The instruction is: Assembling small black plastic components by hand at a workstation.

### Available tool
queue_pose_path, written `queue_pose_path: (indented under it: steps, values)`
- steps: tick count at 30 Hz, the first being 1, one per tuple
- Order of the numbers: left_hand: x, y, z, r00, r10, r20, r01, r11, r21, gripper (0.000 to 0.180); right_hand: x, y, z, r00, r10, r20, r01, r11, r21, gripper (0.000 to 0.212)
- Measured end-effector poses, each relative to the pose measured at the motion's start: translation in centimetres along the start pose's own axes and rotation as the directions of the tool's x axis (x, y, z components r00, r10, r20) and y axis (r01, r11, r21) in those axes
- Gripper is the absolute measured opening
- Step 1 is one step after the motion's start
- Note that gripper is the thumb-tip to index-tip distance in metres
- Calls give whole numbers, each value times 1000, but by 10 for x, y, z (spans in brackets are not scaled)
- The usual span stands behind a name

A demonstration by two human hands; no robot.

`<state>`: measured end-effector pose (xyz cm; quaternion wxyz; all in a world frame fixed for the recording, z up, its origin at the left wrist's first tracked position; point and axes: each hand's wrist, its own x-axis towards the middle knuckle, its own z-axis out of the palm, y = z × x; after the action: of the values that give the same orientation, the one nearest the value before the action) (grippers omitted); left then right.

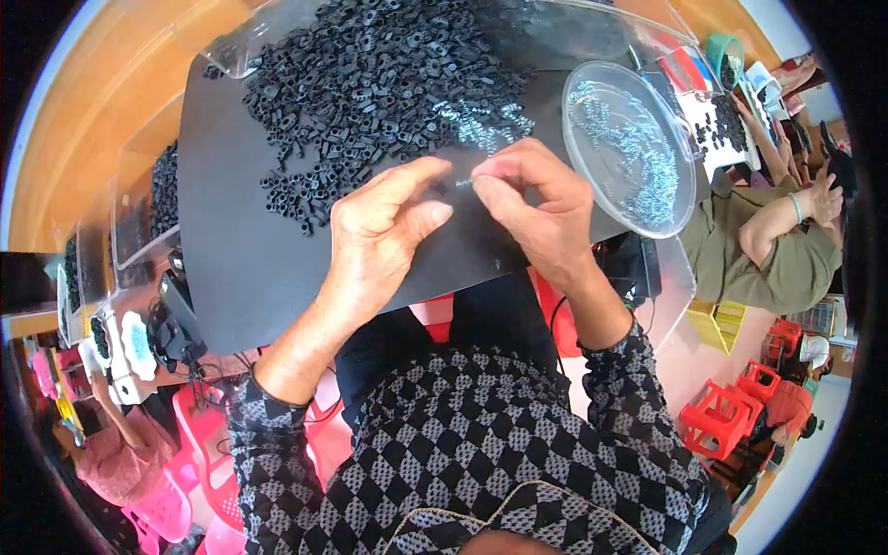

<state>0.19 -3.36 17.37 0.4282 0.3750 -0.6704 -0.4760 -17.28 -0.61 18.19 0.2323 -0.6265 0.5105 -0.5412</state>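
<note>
My left hand [375, 225] is curled, thumb and forefinger spaced around a small dark shape [435, 189], blurred, which looks like one of the black plastic parts. Facing it, my right hand [544, 203] pinches a tiny silvery spring [463, 183] between thumb and forefinger; the spring points toward my left hand. Just beyond both hands lies a loose cluster of metal springs [481, 127]. A big heap of small black plastic parts [370, 83] spreads behind it on the dark tabletop [240, 277].
Right of my right hand, a round clear lid [571, 153] holds many springs. Clear plastic bins [120, 222] stand at the left. A co-worker in an olive top [731, 250] sits at the right, another person in pink [129, 467] at the lower left. Red stools [717, 421] stand on the floor.
</note>
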Motion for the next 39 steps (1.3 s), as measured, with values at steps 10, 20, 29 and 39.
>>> queue_pose_path:
  steps: [10,20,29,39]
  values:
    - [-27,-5,-4,982,-181,-52,157,940,-302,22,-3,-15,4,979,-89,183,109,989,-102,11]
    - [-29,-10,-5,992,78,-98,-68,992,104,17,0,-15,16,834,-443,330,540,780,-316,24]
    - [-39,-14,-4,981,97,-168,-78,990,120,20,-34,-16,25,773,-485,408,632,648,-426,49]
    - [-45,-19,-14,994,1,-106,-13,994,-109,19,2,12,4,924,-304,234,383,748,-542,22]
